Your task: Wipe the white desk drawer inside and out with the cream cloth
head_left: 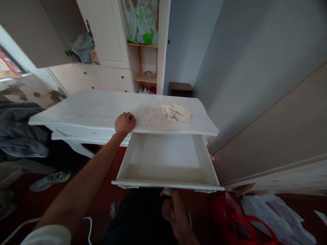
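Observation:
A white table (102, 105) has its drawer (166, 149) pulled out toward me, and the drawer's inside is bare. Resting on the tabletop just left of the drawer, my left hand (125, 123) is curled closed; nothing shows in it. My right hand (172, 207) is below the middle of the drawer front, its fingers closed on the small handle there. A crumpled cream cloth (176, 112) lies on the right part of the tabletop.
Behind the table stands a white cabinet (109, 34) with plastic bags (145, 23) on a shelf. Gray clothing (20, 132) and a shoe (49, 181) are at the left. A red bag (230, 217) and a white plastic bag (278, 217) lie at the lower right.

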A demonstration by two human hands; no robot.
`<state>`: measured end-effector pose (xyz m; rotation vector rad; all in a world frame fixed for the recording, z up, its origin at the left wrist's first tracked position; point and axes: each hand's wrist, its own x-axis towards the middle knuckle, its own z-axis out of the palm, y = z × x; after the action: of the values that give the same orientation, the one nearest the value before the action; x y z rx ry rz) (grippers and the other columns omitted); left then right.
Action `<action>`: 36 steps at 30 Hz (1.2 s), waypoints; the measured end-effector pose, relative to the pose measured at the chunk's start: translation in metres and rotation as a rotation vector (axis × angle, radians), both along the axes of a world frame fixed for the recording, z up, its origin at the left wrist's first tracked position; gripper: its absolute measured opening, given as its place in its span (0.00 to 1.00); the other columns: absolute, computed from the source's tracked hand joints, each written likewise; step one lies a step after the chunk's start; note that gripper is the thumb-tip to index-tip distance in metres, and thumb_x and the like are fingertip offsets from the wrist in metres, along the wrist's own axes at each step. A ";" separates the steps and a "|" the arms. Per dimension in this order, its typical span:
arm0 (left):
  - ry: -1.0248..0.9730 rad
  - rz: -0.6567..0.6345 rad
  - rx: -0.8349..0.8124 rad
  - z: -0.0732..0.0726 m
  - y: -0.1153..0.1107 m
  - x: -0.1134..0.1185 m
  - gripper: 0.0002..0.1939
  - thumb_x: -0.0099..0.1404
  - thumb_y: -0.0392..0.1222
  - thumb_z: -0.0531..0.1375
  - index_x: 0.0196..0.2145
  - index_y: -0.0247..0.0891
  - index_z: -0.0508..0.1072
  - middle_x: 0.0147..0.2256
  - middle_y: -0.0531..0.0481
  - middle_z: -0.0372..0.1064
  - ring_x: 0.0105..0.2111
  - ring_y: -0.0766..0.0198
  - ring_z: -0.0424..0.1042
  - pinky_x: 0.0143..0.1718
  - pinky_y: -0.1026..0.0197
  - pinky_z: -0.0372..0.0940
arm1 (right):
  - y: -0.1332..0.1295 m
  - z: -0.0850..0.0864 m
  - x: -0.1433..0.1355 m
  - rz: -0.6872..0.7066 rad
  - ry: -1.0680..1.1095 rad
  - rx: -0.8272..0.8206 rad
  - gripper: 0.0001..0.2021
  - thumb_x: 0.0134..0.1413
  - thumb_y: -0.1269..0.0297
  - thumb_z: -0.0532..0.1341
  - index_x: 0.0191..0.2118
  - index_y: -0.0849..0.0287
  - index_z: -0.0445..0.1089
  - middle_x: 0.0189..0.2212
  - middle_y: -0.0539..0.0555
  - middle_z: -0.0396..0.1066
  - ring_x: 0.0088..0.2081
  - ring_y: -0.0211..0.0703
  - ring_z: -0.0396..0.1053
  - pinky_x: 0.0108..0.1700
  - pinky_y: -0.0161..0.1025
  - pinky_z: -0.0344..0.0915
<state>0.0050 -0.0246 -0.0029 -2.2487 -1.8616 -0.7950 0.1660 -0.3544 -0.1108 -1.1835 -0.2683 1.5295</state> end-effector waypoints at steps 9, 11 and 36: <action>0.038 -0.006 0.012 0.001 -0.001 0.001 0.15 0.63 0.43 0.51 0.36 0.36 0.76 0.36 0.39 0.73 0.38 0.51 0.72 0.36 0.56 0.64 | -0.021 -0.004 0.004 0.014 -0.083 0.030 0.27 0.46 0.36 0.60 0.30 0.60 0.72 0.08 0.40 0.46 0.13 0.29 0.43 0.18 0.32 0.44; 0.041 -0.010 0.011 0.002 -0.001 0.001 0.15 0.63 0.43 0.51 0.36 0.36 0.76 0.36 0.39 0.73 0.37 0.51 0.72 0.36 0.56 0.64 | -0.021 -0.009 0.005 0.009 -0.102 0.034 0.27 0.46 0.36 0.60 0.29 0.60 0.72 0.08 0.40 0.46 0.13 0.30 0.43 0.18 0.32 0.44; -0.055 0.027 -0.088 0.007 0.000 0.002 0.15 0.62 0.44 0.52 0.37 0.38 0.77 0.39 0.39 0.74 0.40 0.50 0.73 0.39 0.55 0.65 | -0.019 -0.026 0.009 0.072 -0.169 0.049 0.28 0.46 0.35 0.59 0.30 0.60 0.71 0.10 0.42 0.51 0.15 0.32 0.48 0.20 0.33 0.48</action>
<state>0.0071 -0.0241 0.0039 -2.2695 -1.9853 -0.7929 0.1748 -0.3729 -0.1371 -1.2775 -0.4631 1.4778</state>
